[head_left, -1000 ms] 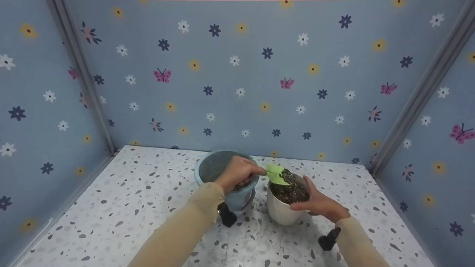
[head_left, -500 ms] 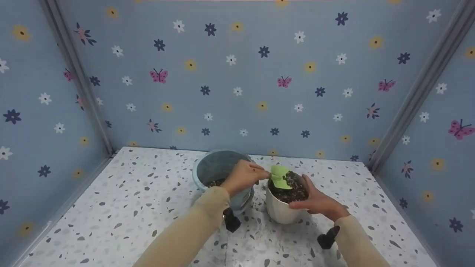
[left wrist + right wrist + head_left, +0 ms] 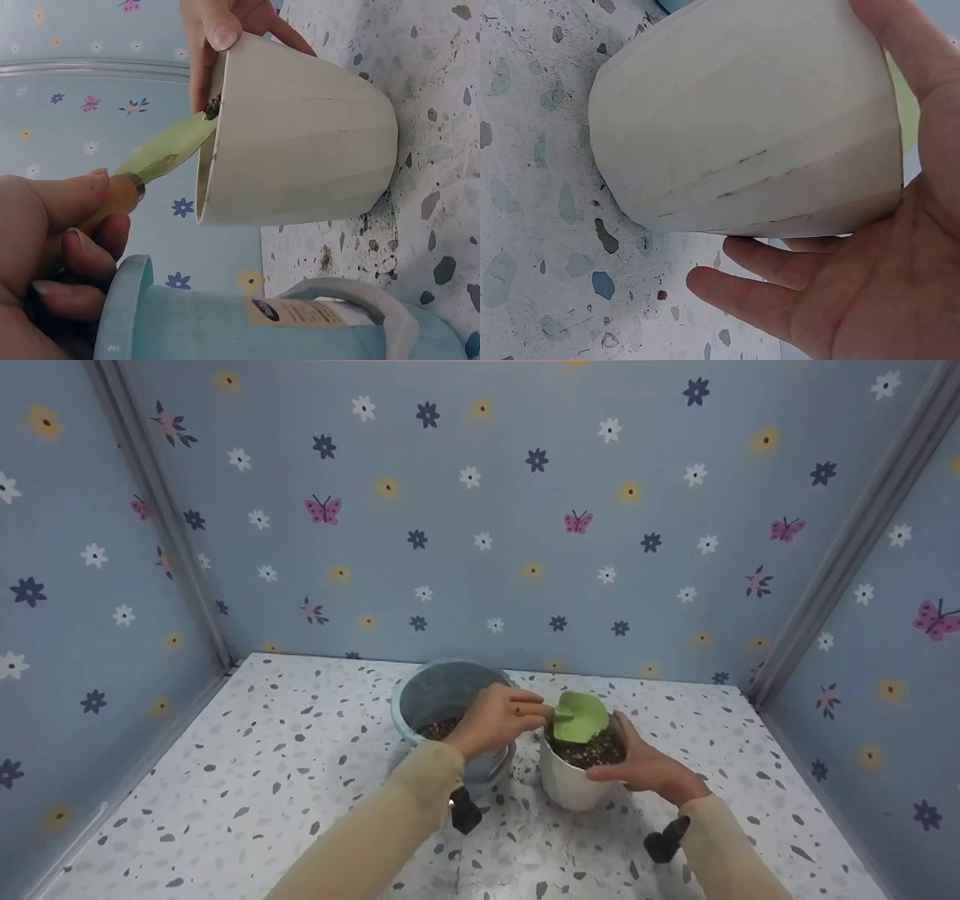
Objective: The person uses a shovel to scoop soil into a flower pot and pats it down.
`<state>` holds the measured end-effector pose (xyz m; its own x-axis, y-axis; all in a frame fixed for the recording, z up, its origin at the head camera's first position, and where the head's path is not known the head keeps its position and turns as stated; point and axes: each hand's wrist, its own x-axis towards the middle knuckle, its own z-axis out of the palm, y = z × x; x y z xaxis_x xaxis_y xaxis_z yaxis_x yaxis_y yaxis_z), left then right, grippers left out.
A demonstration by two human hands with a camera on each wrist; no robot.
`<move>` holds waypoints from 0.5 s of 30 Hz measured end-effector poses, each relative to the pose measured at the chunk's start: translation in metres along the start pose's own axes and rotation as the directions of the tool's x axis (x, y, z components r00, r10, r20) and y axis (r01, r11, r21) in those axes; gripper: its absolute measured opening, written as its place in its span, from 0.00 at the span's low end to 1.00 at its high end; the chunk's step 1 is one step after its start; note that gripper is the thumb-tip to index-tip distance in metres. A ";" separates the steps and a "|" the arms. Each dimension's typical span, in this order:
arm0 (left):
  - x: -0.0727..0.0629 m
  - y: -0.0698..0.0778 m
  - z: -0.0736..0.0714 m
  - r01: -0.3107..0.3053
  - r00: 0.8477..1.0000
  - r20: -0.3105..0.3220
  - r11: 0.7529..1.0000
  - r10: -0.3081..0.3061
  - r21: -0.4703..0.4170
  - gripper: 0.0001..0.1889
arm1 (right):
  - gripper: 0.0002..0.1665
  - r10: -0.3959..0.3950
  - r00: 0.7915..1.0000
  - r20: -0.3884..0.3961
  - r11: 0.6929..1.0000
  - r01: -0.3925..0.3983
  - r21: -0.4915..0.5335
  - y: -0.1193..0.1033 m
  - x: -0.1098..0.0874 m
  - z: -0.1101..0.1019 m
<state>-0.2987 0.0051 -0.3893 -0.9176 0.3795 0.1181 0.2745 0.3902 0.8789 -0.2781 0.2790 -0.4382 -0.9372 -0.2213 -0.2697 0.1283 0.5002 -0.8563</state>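
OK so your L hand [image 3: 499, 721] is gripping the wooden handle of a trowel [image 3: 581, 718], fingers curling round it, & your R hand [image 3: 649, 769] is holding the white pot [image 3: 574, 787] by its rim, thumb in front, other fingers bracing the far side. The green blade is sitting in the white pot's mouth over the soil [image 3: 589, 754].

Tbh the blade is covering the back part of that soil, & I can't tell if its tip is digging in, bc the L wrist view is losing it behind the rim. R wrist view is only catching a green sliver, & it's cutting off part of your R hand plus the top of the frame's view of the pot. Your L hand is hiding a chunk of the blue pot [image 3: 202, 322] & what's inside. Print on its label [image 3: 281, 311] is coming out too small to read.

Edges: both pots are standing close w/ a narrow gap btwn, dirt crumbs [image 3: 326, 259] lying there. The table's [image 3: 262, 772] back edge is running along the flowered wall [image 3: 480, 510], just behind the blue pot. More tabletop is stretching well out to the L, & some to the R toward the side panel [image 3: 862, 660].
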 end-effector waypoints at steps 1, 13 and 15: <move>-0.001 0.000 -0.002 -0.013 1.000 -0.008 1.000 0.013 0.002 0.17 | 0.78 0.002 1.000 0.002 1.000 -0.002 -0.001 0.000 0.000 0.000; -0.014 -0.018 -0.054 -0.126 0.940 -0.313 0.991 0.136 0.052 0.15 | 0.78 0.008 1.000 -0.020 1.000 -0.008 0.002 0.001 -0.001 0.001; -0.019 -0.023 -0.064 -0.095 0.922 -0.374 0.995 0.096 0.022 0.15 | 0.78 0.009 1.000 -0.016 1.000 -0.009 0.010 0.002 -0.001 0.004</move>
<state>-0.3061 -0.0647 -0.3826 -0.9277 0.0735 0.3661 0.3662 0.3709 0.8534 -0.2760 0.2768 -0.4413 -0.9412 -0.2033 -0.2700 0.1395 0.4938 -0.8583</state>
